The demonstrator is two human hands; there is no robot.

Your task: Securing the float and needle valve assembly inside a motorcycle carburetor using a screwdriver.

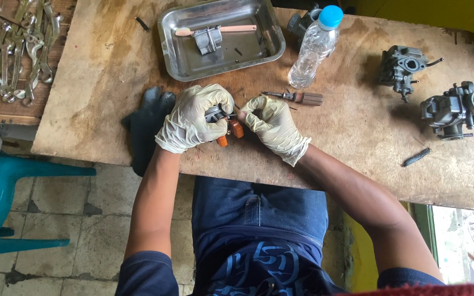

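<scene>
A gloved left hand [193, 118] wraps closed fingers around a small grey carburettor part [215, 114] with orange floats [236, 129], held just above the wooden table [105, 82]. The gloved right hand [272, 123] pinches its fingertips against the part's right side; whether it holds anything small there cannot be told. Just beyond the right fingers lies a screwdriver [297, 97]; past it stands a clear bottle [314, 49] with a blue cap. Beyond the left fingers a steel tray [220, 66] holds a toothbrush [215, 30] and a grey metal piece [207, 40]. A dark glove [148, 118] lies left of the left hand; two carburettors [456, 109] sit far right.
</scene>
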